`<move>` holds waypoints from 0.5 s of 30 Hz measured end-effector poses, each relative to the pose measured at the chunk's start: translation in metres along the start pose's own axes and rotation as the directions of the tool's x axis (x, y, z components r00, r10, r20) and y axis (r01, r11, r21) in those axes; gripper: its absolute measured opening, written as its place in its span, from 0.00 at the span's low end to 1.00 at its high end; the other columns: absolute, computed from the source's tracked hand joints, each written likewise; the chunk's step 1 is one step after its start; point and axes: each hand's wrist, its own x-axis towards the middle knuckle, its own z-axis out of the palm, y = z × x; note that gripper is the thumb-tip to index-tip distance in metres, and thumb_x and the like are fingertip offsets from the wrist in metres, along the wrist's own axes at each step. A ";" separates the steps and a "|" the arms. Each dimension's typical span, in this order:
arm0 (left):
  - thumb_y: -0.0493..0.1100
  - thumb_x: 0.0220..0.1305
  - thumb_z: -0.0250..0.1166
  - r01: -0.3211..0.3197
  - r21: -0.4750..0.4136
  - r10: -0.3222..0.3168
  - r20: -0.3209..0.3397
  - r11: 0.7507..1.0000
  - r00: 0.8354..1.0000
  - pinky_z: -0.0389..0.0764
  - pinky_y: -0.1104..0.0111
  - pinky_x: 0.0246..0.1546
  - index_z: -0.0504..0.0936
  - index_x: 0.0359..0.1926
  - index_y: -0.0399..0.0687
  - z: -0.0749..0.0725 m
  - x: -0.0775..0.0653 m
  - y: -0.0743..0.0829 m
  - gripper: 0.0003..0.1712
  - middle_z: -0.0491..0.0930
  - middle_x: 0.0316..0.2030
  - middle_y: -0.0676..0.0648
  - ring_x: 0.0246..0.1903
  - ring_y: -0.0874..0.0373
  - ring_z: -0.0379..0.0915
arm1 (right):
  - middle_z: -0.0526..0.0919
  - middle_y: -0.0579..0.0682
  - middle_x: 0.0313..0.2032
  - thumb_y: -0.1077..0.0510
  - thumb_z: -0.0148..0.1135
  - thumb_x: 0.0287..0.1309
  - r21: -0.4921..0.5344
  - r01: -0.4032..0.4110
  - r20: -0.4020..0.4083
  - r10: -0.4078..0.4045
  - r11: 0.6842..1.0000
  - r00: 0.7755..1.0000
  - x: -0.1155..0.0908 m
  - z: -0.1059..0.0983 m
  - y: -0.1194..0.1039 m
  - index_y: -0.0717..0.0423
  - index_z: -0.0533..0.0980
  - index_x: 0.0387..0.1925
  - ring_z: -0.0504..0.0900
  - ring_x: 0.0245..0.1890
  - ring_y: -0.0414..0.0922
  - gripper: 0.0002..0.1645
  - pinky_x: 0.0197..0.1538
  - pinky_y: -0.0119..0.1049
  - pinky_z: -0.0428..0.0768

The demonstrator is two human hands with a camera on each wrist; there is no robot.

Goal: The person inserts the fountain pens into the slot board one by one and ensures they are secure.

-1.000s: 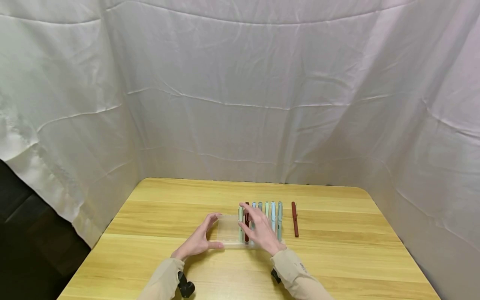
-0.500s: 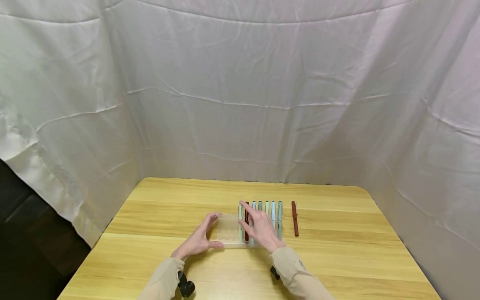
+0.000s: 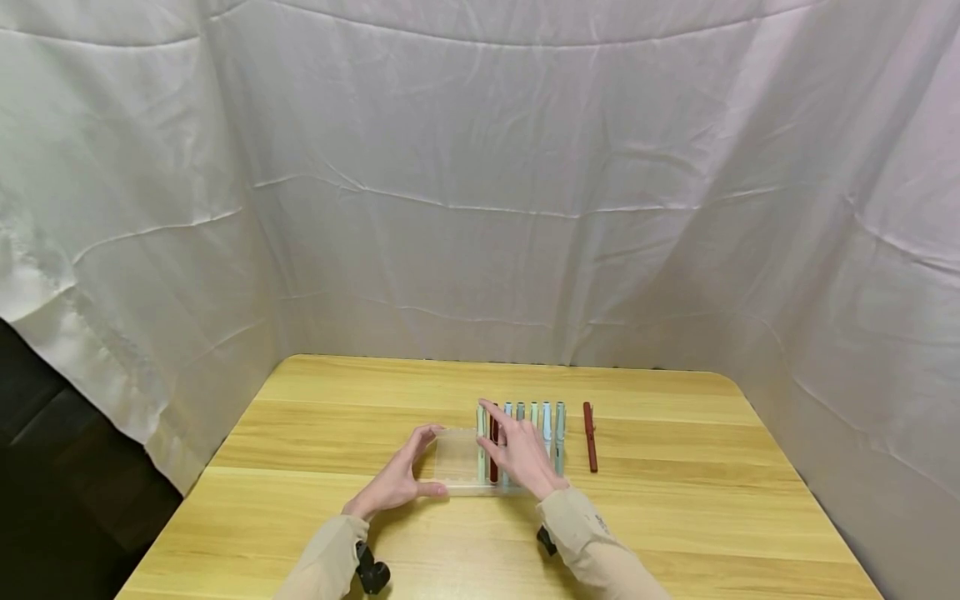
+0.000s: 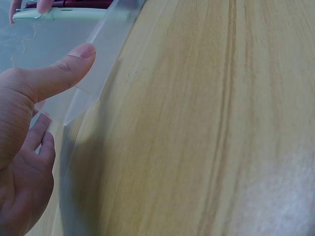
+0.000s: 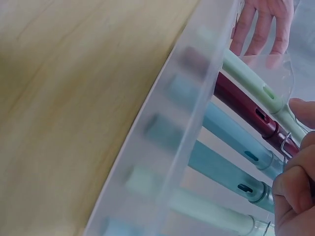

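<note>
My left hand [image 3: 396,482] grips the left end of a clear plastic tray [image 3: 456,458], thumb on the near wall and fingers round the far side. Several capped pens lie side by side in the tray. Leftmost is a light green pen [image 5: 253,81]; my right hand [image 3: 525,460] holds it at the cap, index finger at its far end and thumb on its side. Beside it lies a dark red pen [image 5: 243,105], followed by a blue pen [image 5: 229,130] and a teal pen [image 5: 221,164]. The right hand hides part of the row in the head view.
A separate red pen [image 3: 590,437] lies on the wooden table [image 3: 675,500] right of the tray. Grey-white curtains [image 3: 480,208] hang behind the table and at both sides. A black camera is strapped to each wrist.
The light green pen's cap end has shifted slightly away from me, with my right index fingertip moving along to it. My left hand and the tray have stayed put.
</note>
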 end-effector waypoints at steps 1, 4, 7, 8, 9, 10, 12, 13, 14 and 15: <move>0.41 0.50 0.78 0.002 0.001 -0.002 -0.001 1.000 1.000 0.49 0.40 0.78 0.54 0.74 0.39 0.000 0.000 0.000 0.56 0.55 0.76 0.33 0.77 0.32 0.46 | 0.60 0.35 0.09 0.57 0.70 0.60 0.002 -0.001 0.000 0.001 1.000 1.000 0.000 0.000 0.000 0.52 0.69 0.70 0.50 0.07 0.28 0.38 0.11 0.17 0.52; 0.41 0.50 0.78 0.007 0.003 -0.007 -0.001 1.000 1.000 0.49 0.41 0.78 0.54 0.74 0.40 0.000 0.000 0.001 0.56 0.55 0.76 0.33 0.77 0.33 0.47 | 0.60 0.36 0.09 0.57 0.70 0.60 0.005 -0.008 0.003 0.008 1.000 1.000 0.001 0.001 0.000 0.52 0.68 0.71 0.50 0.07 0.28 0.38 0.11 0.18 0.52; 0.41 0.50 0.78 0.008 0.000 -0.008 -0.002 1.000 1.000 0.48 0.41 0.78 0.55 0.74 0.39 0.000 0.000 0.002 0.55 0.55 0.76 0.33 0.77 0.33 0.46 | 0.59 0.36 0.10 0.57 0.70 0.61 0.013 -0.012 0.007 0.012 1.000 1.000 0.002 0.002 0.001 0.51 0.68 0.71 0.50 0.07 0.28 0.38 0.11 0.18 0.52; 0.41 0.50 0.78 0.008 -0.001 -0.008 -0.003 1.000 1.000 0.49 0.41 0.78 0.55 0.73 0.39 0.000 0.000 0.002 0.55 0.55 0.76 0.33 0.77 0.33 0.46 | 0.59 0.36 0.10 0.57 0.70 0.61 0.015 -0.012 0.006 0.012 1.000 1.000 0.002 0.002 0.001 0.51 0.68 0.71 0.50 0.07 0.28 0.38 0.11 0.18 0.52; 0.41 0.50 0.78 0.008 -0.003 -0.008 -0.003 1.000 1.000 0.49 0.41 0.78 0.55 0.73 0.39 0.000 0.000 0.002 0.55 0.55 0.76 0.33 0.77 0.33 0.47 | 0.59 0.36 0.10 0.57 0.70 0.61 0.017 -0.012 0.006 0.012 1.000 1.000 0.002 0.003 0.001 0.51 0.68 0.71 0.49 0.07 0.28 0.38 0.11 0.18 0.52; 0.41 0.50 0.78 0.008 -0.004 -0.008 -0.003 1.000 1.000 0.49 0.41 0.78 0.55 0.73 0.39 0.000 0.000 0.002 0.55 0.55 0.76 0.33 0.77 0.33 0.47 | 0.59 0.36 0.10 0.57 0.70 0.60 0.018 -0.012 0.004 0.011 1.000 1.000 0.002 0.003 0.001 0.50 0.68 0.71 0.49 0.07 0.28 0.38 0.11 0.18 0.52; 0.41 0.50 0.78 0.007 -0.004 -0.007 -0.002 1.000 1.000 0.49 0.41 0.78 0.55 0.73 0.39 0.000 0.000 0.002 0.55 0.55 0.76 0.33 0.77 0.33 0.46 | 0.59 0.36 0.10 0.57 0.70 0.60 0.022 -0.008 0.000 0.008 1.000 1.000 0.002 0.003 0.002 0.50 0.68 0.71 0.49 0.07 0.27 0.39 0.11 0.18 0.52; 0.41 0.50 0.78 0.008 -0.004 -0.008 -0.002 1.000 1.000 0.49 0.41 0.78 0.55 0.74 0.40 0.000 0.000 0.002 0.55 0.55 0.76 0.33 0.77 0.33 0.46 | 0.59 0.36 0.09 0.57 0.70 0.60 0.025 -0.007 0.000 0.007 1.000 1.000 0.002 0.003 0.002 0.50 0.68 0.72 0.49 0.07 0.27 0.39 0.11 0.18 0.52; 0.41 0.50 0.78 0.007 -0.002 -0.007 -0.001 1.000 1.000 0.49 0.41 0.78 0.55 0.74 0.40 0.000 0.000 0.002 0.55 0.55 0.76 0.33 0.77 0.33 0.47 | 0.59 0.36 0.09 0.57 0.70 0.60 0.028 -0.007 0.000 0.007 1.000 1.000 0.002 0.004 0.002 0.50 0.68 0.72 0.50 0.07 0.27 0.39 0.11 0.18 0.52; 0.41 0.51 0.78 0.007 0.000 -0.007 0.000 1.000 1.000 0.49 0.40 0.78 0.54 0.74 0.40 0.000 0.000 0.002 0.55 0.55 0.76 0.33 0.77 0.33 0.47 | 0.59 0.36 0.09 0.57 0.70 0.61 0.031 -0.008 0.003 0.008 0.999 1.000 0.002 0.004 0.003 0.50 0.67 0.72 0.50 0.07 0.27 0.39 0.11 0.18 0.53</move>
